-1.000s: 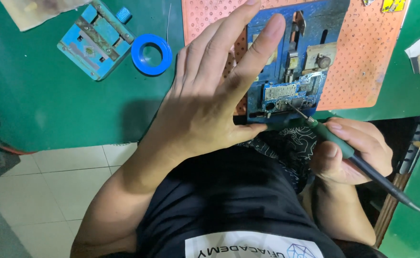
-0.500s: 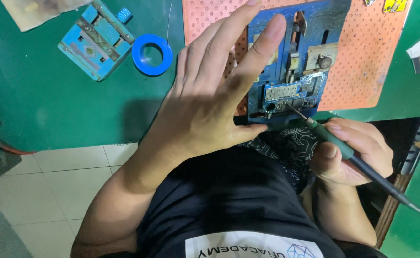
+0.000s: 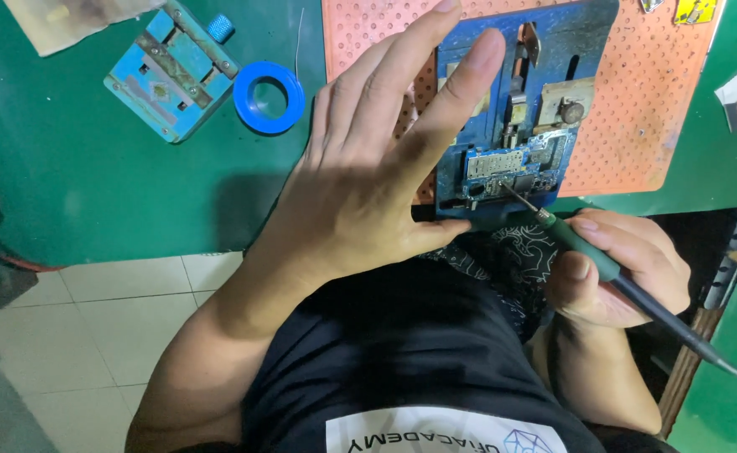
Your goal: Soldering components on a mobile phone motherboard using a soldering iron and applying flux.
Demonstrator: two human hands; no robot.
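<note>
While the left hand (image 3: 360,193) hovers spread flat over the blue holder (image 3: 524,101), the right hand (image 3: 616,268) pinches a green soldering iron (image 3: 586,252), slanting up-left, tip on the little circuit board (image 3: 511,172).

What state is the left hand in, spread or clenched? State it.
Spread. The left hand is held open, fingers extended over the blue holder; it grips nothing.
</note>
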